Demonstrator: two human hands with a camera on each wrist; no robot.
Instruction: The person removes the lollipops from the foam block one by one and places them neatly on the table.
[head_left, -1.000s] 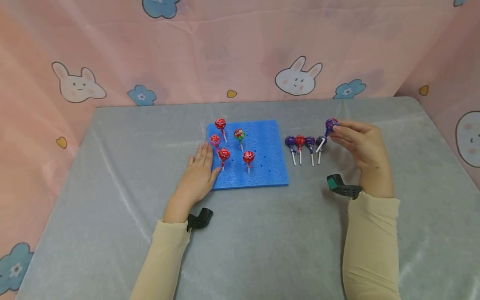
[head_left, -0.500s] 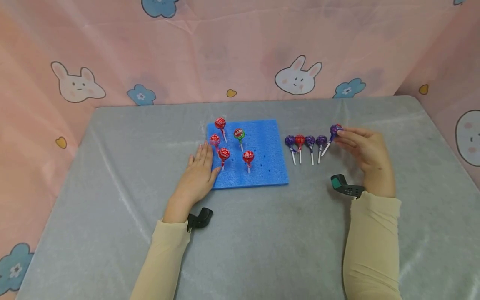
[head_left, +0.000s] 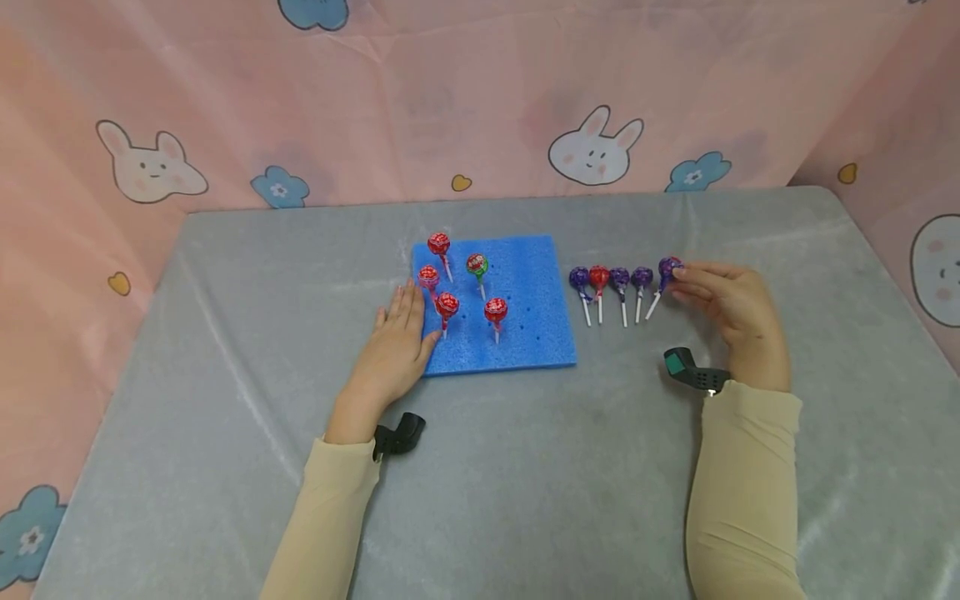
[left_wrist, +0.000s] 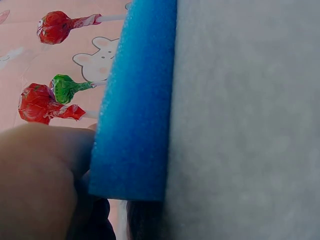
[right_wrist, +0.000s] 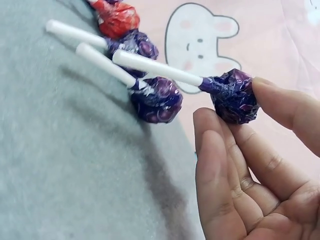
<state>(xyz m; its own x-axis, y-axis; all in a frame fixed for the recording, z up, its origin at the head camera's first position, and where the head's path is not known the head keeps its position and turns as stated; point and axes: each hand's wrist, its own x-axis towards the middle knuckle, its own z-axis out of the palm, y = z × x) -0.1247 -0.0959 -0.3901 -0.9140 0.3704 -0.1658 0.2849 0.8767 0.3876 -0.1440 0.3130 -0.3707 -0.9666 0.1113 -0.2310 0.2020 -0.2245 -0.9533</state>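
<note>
My right hand [head_left: 735,310] pinches the candy end of a purple-wrapped lollipop [right_wrist: 234,100] between thumb and fingertips. Its white stick slants down and left, beside the right end of a row of lollipops; the right wrist view shows it just off the table. That row has a red lollipop [head_left: 599,278] and several purple ones, the nearest being a purple lollipop [right_wrist: 157,100]. At the left, my left hand [head_left: 388,343] rests with straight fingers along the edge of a blue foam board [head_left: 517,354]. Several lollipops stand in the board, among them a green-and-red lollipop [head_left: 477,265].
Small holes dot the right part of the board. A grey cloth covers the table [head_left: 540,483]. Behind it hangs a pink curtain [head_left: 420,100] with rabbits and flowers. A black wrist camera [head_left: 696,372] sits on the right wrist.
My right hand has moved slightly right and down with the purple lollipop, from over the row's last lollipop to its right side. The left hand has stayed on the board.
</note>
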